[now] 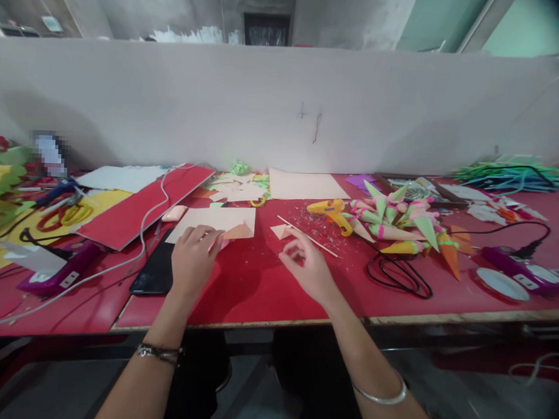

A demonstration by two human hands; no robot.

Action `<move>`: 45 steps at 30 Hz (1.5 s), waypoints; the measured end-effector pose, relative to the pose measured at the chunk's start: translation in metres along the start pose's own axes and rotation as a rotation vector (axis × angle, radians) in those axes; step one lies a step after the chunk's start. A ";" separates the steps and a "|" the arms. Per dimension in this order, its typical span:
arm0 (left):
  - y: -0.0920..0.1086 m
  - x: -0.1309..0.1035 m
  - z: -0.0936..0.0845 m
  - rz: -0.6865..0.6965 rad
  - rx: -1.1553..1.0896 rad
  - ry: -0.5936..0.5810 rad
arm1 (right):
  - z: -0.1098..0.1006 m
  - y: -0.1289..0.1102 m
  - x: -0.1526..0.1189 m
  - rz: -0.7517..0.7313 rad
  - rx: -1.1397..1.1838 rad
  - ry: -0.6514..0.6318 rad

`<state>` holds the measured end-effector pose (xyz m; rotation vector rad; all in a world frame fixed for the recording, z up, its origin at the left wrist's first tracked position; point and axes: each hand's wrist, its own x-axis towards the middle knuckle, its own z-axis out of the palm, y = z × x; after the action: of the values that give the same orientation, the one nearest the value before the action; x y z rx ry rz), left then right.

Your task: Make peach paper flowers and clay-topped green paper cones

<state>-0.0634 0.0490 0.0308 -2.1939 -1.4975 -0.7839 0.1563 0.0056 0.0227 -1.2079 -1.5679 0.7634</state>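
Observation:
My left hand is closed, its fingertips pinching a piece of orange paper. A bit of pink shows just under those fingers. Behind it lies a cream sheet of paper, partly covered by the hand, with a black flat device beside the wrist. My right hand is curled loosely, with thumb and index finger apart. Its index fingertip is at a small cream paper piece, touching or just over it. A thin wooden stick lies slantwise behind that hand.
A yellow glue gun sits right of centre, before a heap of paper cones in pink, green and orange. A black cable coils nearby. Purple power strips flank both sides. A red board and white cord lie left; a partition stands behind.

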 end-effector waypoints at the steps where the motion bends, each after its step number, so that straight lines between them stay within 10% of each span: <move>1: 0.005 0.000 -0.001 0.035 -0.049 0.060 | -0.001 -0.005 -0.001 -0.072 -0.036 0.022; 10: 0.055 -0.016 -0.002 0.500 -0.383 -0.075 | -0.036 -0.011 -0.014 -0.445 -0.521 -0.132; 17: 0.057 -0.015 -0.005 0.415 -0.488 -0.602 | -0.077 0.022 -0.043 -0.443 -0.743 -0.373; 23: 0.054 -0.012 0.016 0.407 -0.407 -0.778 | -0.096 0.030 -0.045 -0.268 -0.630 -0.591; 37: 0.060 -0.001 0.032 0.399 -0.391 -0.743 | -0.080 0.028 0.002 -0.214 -0.480 -0.737; 45: 0.062 -0.006 0.029 0.341 -0.456 -0.751 | -0.041 0.045 0.020 -0.236 -0.501 -0.523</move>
<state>-0.0007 0.0384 0.0049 -3.2179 -1.2255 -0.1834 0.2097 0.0349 0.0026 -1.1892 -2.3927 0.5697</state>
